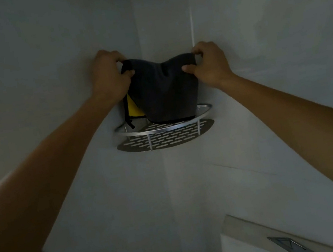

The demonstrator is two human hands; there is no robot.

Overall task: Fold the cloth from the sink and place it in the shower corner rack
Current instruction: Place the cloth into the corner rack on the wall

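While cloth [164, 91] hangs into corner rack [162, 129], left hand [110, 78], right hand [210, 64] pinch top corners.

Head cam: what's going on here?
A person is lowering a folded dark grey cloth into a metal corner rack mounted where two shower walls meet. The left hand and right hand each pinch a top corner. The cloth hangs upright, its bottom edge down behind the rack's front rail; whether it rests on the slotted shelf isn't clear. A yellow layer shows at its lower left. Not yet released.
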